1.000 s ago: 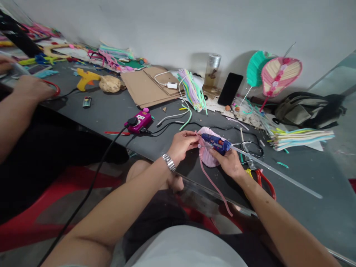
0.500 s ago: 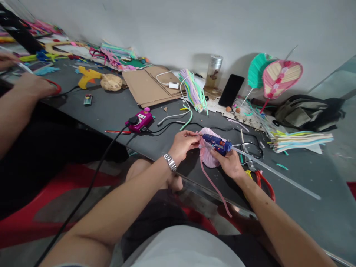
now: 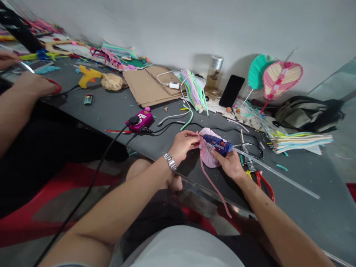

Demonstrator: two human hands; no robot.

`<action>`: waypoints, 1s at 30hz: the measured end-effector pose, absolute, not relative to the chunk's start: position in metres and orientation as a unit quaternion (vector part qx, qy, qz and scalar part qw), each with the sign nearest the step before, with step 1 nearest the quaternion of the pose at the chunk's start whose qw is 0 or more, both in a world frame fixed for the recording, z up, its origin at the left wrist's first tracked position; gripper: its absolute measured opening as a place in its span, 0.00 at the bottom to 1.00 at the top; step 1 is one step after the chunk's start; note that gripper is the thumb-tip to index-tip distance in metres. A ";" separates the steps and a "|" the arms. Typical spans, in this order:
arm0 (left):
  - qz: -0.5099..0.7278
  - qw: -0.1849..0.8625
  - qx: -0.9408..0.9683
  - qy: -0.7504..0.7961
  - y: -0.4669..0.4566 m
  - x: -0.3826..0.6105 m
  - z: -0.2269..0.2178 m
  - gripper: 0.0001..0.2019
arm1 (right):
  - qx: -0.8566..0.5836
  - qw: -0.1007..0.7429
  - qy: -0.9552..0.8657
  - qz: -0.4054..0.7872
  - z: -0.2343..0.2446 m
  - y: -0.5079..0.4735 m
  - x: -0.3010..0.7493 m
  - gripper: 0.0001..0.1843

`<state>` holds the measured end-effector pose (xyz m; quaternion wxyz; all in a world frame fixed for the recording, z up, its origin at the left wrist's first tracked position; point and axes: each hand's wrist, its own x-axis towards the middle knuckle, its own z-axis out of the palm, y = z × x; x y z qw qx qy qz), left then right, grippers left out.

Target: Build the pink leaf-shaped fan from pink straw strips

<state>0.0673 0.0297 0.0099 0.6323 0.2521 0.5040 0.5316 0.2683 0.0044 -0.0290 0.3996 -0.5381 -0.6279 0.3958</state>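
holding almost wholly still, the two hands keep the pose they had half a second and a full second ago; only the view has drifted slightly. nearest, a pink strip [image 3: 214, 181] trails past the near edge of the counter [image 3: 311, 167], its loose end hanging just as it did. the right hand [image 3: 232, 163] has its fingers wrapped around a blue glue gun [image 3: 217, 144], whose long clear glue stick [image 3: 278, 176] runs out toward the right edge. the left hand [image 3: 182, 146] has its fingers pinched on the strip at the left side of a pleated pink piece [image 3: 213, 159], close to the near edge. the nozzle points at that pinch; whether it touches, i cannot tell. since neither hand has shifted, i judge the work is paused on one spot, the gun kept aimed there, with no visible gain along the strip.

just right of the right hand, near the same edge, lie red-handled scissors [image 3: 268, 185], not in use. farther in, toward the left, sits a purple power box [image 3: 139, 120], unmoved. along the far edge, a bundle of pastel strips [image 3: 191, 91], a jar [image 3: 214, 72], a black phone [image 3: 231, 91] and a pink-and-cream fan [image 3: 282, 79] also stay put.
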 end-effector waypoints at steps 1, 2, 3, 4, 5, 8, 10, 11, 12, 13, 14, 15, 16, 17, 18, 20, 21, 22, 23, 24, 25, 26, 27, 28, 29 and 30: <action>0.531 0.633 0.252 0.504 0.030 0.067 0.010 0.11 | -0.535 0.397 -0.631 0.397 -0.030 0.005 0.269 0.26; 0.531 0.633 0.251 0.505 0.030 0.067 0.011 0.11 | -0.534 0.394 -0.633 0.398 -0.030 0.005 0.269 0.26; 0.530 0.633 0.252 0.505 0.030 0.068 0.011 0.11 | -0.536 0.392 -0.634 0.397 -0.031 0.005 0.269 0.25; 0.530 0.634 0.252 0.504 0.030 0.068 0.011 0.10 | -0.538 0.391 -0.633 0.396 -0.031 0.005 0.270 0.25; 0.529 0.634 0.252 0.504 0.029 0.068 0.012 0.10 | -0.541 0.391 -0.632 0.395 -0.031 0.005 0.270 0.26; 0.528 0.635 0.253 0.504 0.030 0.068 0.012 0.09 | -0.547 0.396 -0.626 0.390 -0.029 0.004 0.269 0.26; 0.525 0.637 0.252 0.505 0.031 0.068 0.011 0.09 | -0.552 0.391 -0.623 0.394 -0.027 0.004 0.268 0.26; 0.523 0.638 0.252 0.506 0.031 0.068 0.010 0.10 | -0.550 0.389 -0.623 0.398 -0.026 0.004 0.268 0.26; 0.521 0.638 0.252 0.507 0.032 0.068 0.010 0.10 | -0.547 0.388 -0.623 0.402 -0.025 0.004 0.267 0.26; 0.520 0.639 0.252 0.508 0.032 0.067 0.010 0.10 | -0.544 0.389 -0.624 0.404 -0.025 0.004 0.267 0.26; 0.519 0.640 0.252 0.508 0.032 0.067 0.009 0.10 | -0.542 0.391 -0.624 0.404 -0.024 0.004 0.267 0.26; 0.518 0.640 0.251 0.509 0.033 0.067 0.009 0.10 | -0.542 0.393 -0.625 0.402 -0.024 0.004 0.267 0.26; 0.517 0.640 0.251 0.509 0.033 0.067 0.010 0.11 | -0.544 0.393 -0.625 0.399 -0.024 0.004 0.267 0.25; 0.516 0.641 0.250 0.510 0.033 0.067 0.010 0.11 | -0.546 0.392 -0.625 0.396 -0.024 0.005 0.268 0.25; 0.516 0.641 0.250 0.510 0.032 0.067 0.010 0.11 | -0.550 0.390 -0.625 0.393 -0.025 0.005 0.268 0.25; 0.517 0.640 0.249 0.511 0.032 0.067 0.011 0.11 | -0.557 0.384 -0.624 0.391 -0.026 0.005 0.269 0.24; 0.517 0.640 0.249 0.511 0.032 0.067 0.011 0.10 | -0.560 0.381 -0.623 0.392 -0.027 0.005 0.269 0.24; 0.517 0.640 0.250 0.511 0.032 0.067 0.011 0.10 | -0.562 0.378 -0.622 0.393 -0.027 0.005 0.270 0.25; 0.517 0.640 0.250 0.511 0.032 0.067 0.011 0.10 | -0.563 0.376 -0.622 0.394 -0.027 0.005 0.270 0.25; 0.517 0.640 0.250 0.511 0.032 0.067 0.012 0.10 | -0.562 0.376 -0.622 0.394 -0.027 0.005 0.270 0.25; 0.516 0.640 0.250 0.511 0.032 0.068 0.012 0.10 | -0.560 0.378 -0.624 0.393 -0.026 0.005 0.269 0.25; 0.516 0.640 0.250 0.512 0.032 0.068 0.012 0.10 | -0.557 0.381 -0.625 0.392 -0.026 0.005 0.269 0.25; 0.516 0.639 0.251 0.512 0.031 0.068 0.012 0.10 | -0.556 0.384 -0.625 0.390 -0.025 0.005 0.269 0.26; 0.516 0.639 0.251 0.512 0.031 0.068 0.012 0.11 | -0.556 0.386 -0.625 0.390 -0.025 0.004 0.268 0.26; 0.516 0.639 0.251 0.512 0.031 0.068 0.012 0.11 | -0.557 0.385 -0.624 0.390 -0.025 0.004 0.268 0.25; 0.516 0.640 0.252 0.511 0.031 0.068 0.012 0.11 | -0.558 0.384 -0.623 0.391 -0.024 0.004 0.268 0.25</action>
